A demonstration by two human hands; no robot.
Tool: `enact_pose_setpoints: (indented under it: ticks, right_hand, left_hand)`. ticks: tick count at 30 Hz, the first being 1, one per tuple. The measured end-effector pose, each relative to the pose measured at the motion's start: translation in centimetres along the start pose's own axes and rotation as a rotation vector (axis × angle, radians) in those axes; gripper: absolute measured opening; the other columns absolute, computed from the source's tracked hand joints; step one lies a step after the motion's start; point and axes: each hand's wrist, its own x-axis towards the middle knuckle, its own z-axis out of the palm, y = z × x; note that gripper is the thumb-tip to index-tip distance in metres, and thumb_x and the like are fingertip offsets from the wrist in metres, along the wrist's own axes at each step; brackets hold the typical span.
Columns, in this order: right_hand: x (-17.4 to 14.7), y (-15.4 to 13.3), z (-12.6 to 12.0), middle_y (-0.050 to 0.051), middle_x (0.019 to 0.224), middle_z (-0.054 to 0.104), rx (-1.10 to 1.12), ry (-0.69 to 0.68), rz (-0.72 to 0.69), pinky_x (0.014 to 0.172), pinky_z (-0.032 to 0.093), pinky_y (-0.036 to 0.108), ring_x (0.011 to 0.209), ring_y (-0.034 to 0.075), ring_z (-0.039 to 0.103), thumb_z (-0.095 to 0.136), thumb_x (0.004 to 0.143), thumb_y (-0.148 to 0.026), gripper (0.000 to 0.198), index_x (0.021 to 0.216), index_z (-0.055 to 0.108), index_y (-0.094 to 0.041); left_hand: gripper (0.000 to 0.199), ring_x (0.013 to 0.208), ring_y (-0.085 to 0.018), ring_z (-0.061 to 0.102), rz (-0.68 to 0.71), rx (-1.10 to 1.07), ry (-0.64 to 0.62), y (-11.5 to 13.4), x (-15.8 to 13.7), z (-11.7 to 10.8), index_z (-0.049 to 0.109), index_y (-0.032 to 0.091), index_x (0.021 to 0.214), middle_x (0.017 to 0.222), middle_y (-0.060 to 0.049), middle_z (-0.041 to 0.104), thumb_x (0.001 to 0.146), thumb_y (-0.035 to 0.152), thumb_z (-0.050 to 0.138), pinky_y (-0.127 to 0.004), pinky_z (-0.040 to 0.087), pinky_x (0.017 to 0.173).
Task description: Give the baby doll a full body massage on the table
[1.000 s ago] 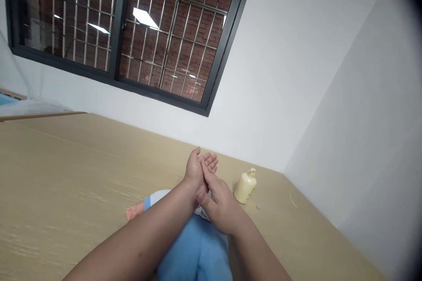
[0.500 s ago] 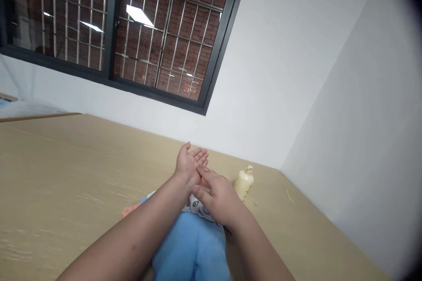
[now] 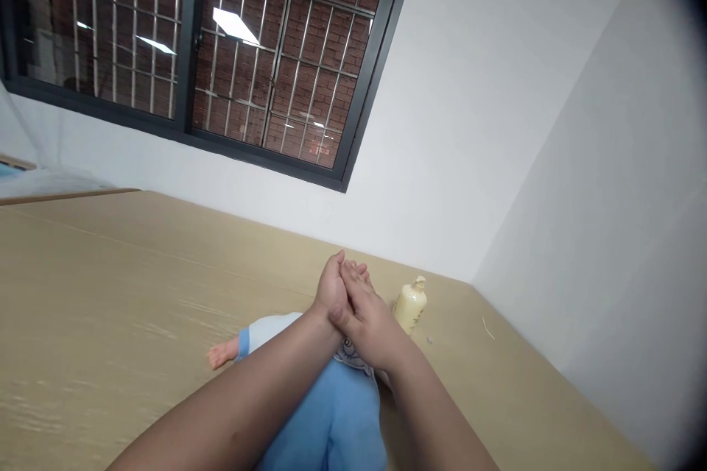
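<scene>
Right hand point(image 3: 369, 324) lies across left hand point(image 3: 331, 288), seemingly above doll point(image 3: 339, 412)

- Doll point(image 3: 331, 419) on the flat surface point(image 3: 110, 294), feet end nearest; its hand point(image 3: 222, 354) to the left, beyond the left forearm point(image 3: 248, 405).
- Left hand point(image 3: 332, 287) and right hand point(image 3: 369, 324) together — in front of the doll's upper body in this view.
- Pump bottle point(image 3: 411, 306) right of both.
- Scrap point(image 3: 430, 340) by its base; strand point(image 3: 487, 328) farther right.
- Wall point(image 3: 458, 110) behind — window point(image 3: 276, 59) in it, above left.
</scene>
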Motion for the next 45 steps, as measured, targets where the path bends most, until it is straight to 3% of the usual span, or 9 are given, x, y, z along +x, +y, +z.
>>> enact_pose_setpoints:
  ticks: [3, 7, 12, 20, 26, 31, 35, 40, 45]
  right_hand:
    - [0.1, 0.4, -0.2, 0.009, 0.164, 0.017, -0.017, -0.012, 0.035, 0.124, 0.012, 0.052, 0.153, 0.028, 0.013, 0.042, 0.096, -0.063, 0.08, 0.157, 0.021, -0.017]
    - [-0.2, -0.4, -0.4, 0.013, 0.161, 0.024, -0.021, -0.04, 0.02, 0.123, 0.017, 0.053, 0.151, 0.03, 0.021, 0.046, 0.093, -0.065, 0.082, 0.156, 0.027, -0.016]
    - [-1.0, -2.3, -0.9, 0.01, 0.158, 0.036, 0.062, -0.086, -0.064, 0.12, 0.028, 0.051, 0.148, 0.031, 0.03, 0.056, 0.09, -0.062, 0.08, 0.155, 0.031, -0.022]
    - [-0.3, -1.0, 0.1, 0.011, 0.163, 0.019, 0.07, -0.036, -0.088, 0.124, 0.016, 0.051, 0.152, 0.03, 0.016, 0.051, 0.092, -0.064, 0.086, 0.158, 0.02, -0.018]
    - [0.3, 0.2, 0.3, 0.012, 0.162, 0.021, -0.001, -0.023, 0.025, 0.124, 0.013, 0.054, 0.152, 0.029, 0.016, 0.044, 0.094, -0.065, 0.081, 0.156, 0.026, -0.016]
    - [-0.3, -1.1, -0.1, 0.011, 0.155, 0.039, -0.002, -0.026, -0.019, 0.121, 0.027, 0.051, 0.147, 0.03, 0.033, 0.053, 0.09, -0.064, 0.078, 0.152, 0.038, -0.018]
    - [-1.0, -2.7, -0.4, 0.008, 0.156, 0.038, 0.053, -0.04, -0.111, 0.122, 0.027, 0.048, 0.147, 0.029, 0.033, 0.061, 0.085, -0.064, 0.084, 0.152, 0.037, -0.02]
    - [-1.1, -2.9, 0.1, 0.009, 0.161, 0.027, 0.098, -0.007, -0.173, 0.124, 0.02, 0.049, 0.15, 0.029, 0.024, 0.063, 0.085, -0.062, 0.091, 0.157, 0.025, -0.02]
    - [-0.3, -1.4, 0.4, 0.011, 0.163, 0.019, 0.047, 0.016, -0.133, 0.125, 0.013, 0.052, 0.153, 0.03, 0.013, 0.057, 0.088, -0.063, 0.092, 0.158, 0.02, -0.016]
  left_hand:
    - [0.039, 0.072, -0.022, 0.066, -0.01, 0.046, -0.013, 0.9, 0.1, -0.1, 0.058, 0.018, 0.089, 0.082, -0.008, 0.063, 0.088, 0.055, 0.048, -0.038, 0.057, 0.074]
    - [0.049, 0.103, -0.026, 0.066, 0.102, 0.125, 0.087, 3.1, 0.9, -0.7, 0.059, 0.013, 0.11, 0.113, -0.018, 0.066, 0.09, 0.055, 0.045, -0.036, 0.054, 0.085]
    - [0.063, 0.118, -0.028, 0.062, 0.155, 0.112, 0.076, 4.1, 2.0, -1.9, 0.056, 0.007, 0.124, 0.124, -0.023, 0.063, 0.088, 0.057, 0.047, -0.034, 0.049, 0.099]
    - [0.058, 0.125, -0.028, 0.058, 0.061, 0.116, 0.058, 1.6, 0.9, -1.0, 0.059, 0.011, 0.119, 0.13, -0.021, 0.061, 0.086, 0.058, 0.048, -0.037, 0.044, 0.108]
    - [0.059, 0.128, -0.033, 0.054, 0.025, 0.153, 0.083, 3.0, 0.4, -0.4, 0.057, 0.013, 0.12, 0.135, -0.022, 0.056, 0.087, 0.06, 0.044, -0.05, 0.049, 0.1]
    - [0.065, 0.127, -0.029, 0.056, 0.173, 0.131, 0.078, 5.1, 1.5, -1.5, 0.054, 0.009, 0.127, 0.133, -0.022, 0.058, 0.087, 0.059, 0.046, -0.039, 0.043, 0.108]
    - [0.068, 0.128, -0.029, 0.056, 0.209, 0.123, 0.069, 5.8, 1.5, -1.6, 0.053, 0.008, 0.131, 0.133, -0.022, 0.058, 0.087, 0.059, 0.044, -0.037, 0.041, 0.11]
    - [0.066, 0.123, -0.029, 0.06, 0.167, 0.129, 0.054, 4.7, 0.6, -0.9, 0.056, 0.009, 0.128, 0.128, -0.022, 0.062, 0.087, 0.06, 0.045, -0.037, 0.042, 0.11]
    - [0.059, 0.122, -0.028, 0.061, 0.107, 0.106, 0.068, 2.3, -0.7, 0.1, 0.06, 0.013, 0.118, 0.124, -0.02, 0.064, 0.087, 0.061, 0.045, -0.038, 0.043, 0.109]
